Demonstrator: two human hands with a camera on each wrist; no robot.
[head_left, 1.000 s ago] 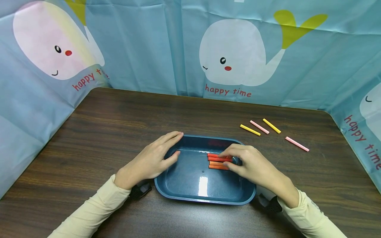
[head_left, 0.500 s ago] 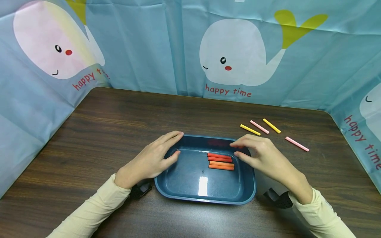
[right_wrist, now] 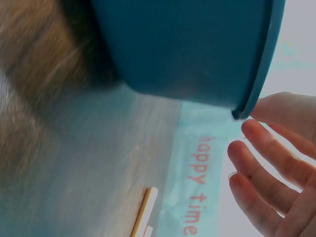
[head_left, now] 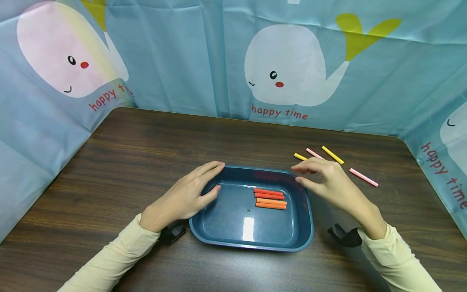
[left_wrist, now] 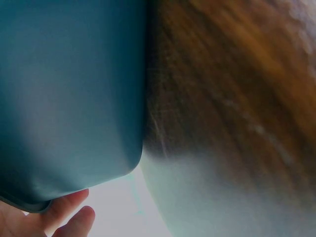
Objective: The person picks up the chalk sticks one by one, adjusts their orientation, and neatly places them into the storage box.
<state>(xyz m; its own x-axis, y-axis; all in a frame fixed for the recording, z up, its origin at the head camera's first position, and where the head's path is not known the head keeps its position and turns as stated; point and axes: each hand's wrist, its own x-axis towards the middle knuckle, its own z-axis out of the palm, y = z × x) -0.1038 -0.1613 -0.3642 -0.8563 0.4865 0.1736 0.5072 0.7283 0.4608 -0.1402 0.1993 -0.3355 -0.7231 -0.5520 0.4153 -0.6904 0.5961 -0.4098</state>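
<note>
A dark blue plastic tub [head_left: 251, 245] stands on the table. On its floor, towards the right, lie two red chalk-like sticks [head_left: 269, 196] and two orange sticks [head_left: 271, 206], side by side. My left hand [head_left: 183, 195] rests at the tub's left end, thumb over the inside and fingers extended along the back left corner. My right hand [head_left: 330, 182] is at the back right corner, with loosely bent fingers and nothing between them. In the right wrist view its thumb and index fingertip [right_wrist: 254, 129] are right at the tub's rim.
Behind the right hand lie two yellow sticks [head_left: 333, 155] and two pink sticks [head_left: 363, 177], one of each partly covered by the hand. A blue curtain [head_left: 175, 61] with printed whales borders the table's back and sides.
My right hand has drawn back from the sticks inside the tub, moving right and away to the back right corner. My left hand has stayed in place.
</note>
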